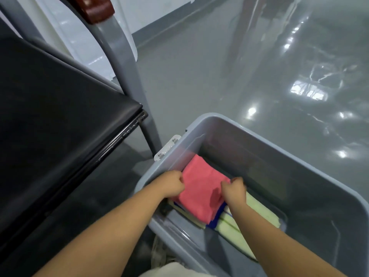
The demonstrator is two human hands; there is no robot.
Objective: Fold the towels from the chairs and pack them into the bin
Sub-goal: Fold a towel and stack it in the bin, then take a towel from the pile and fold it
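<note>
A folded pink towel (199,188) lies inside the grey plastic bin (311,166), on top of other folded towels. My left hand (172,183) pinches its left edge, and my right hand (233,189) pinches its right edge. Under the pink towel a blue towel (216,217) peeks out. A pale green towel (259,208) lies beside it on the bin's floor. Both forearms reach in over the bin's near wall.
A chair with a black seat (60,108) and grey metal frame (123,62) stands left of the bin. The shiny grey floor (219,76) stretches beyond. The bin's right half holds no towels. A white clip (166,147) sits on the bin's left rim.
</note>
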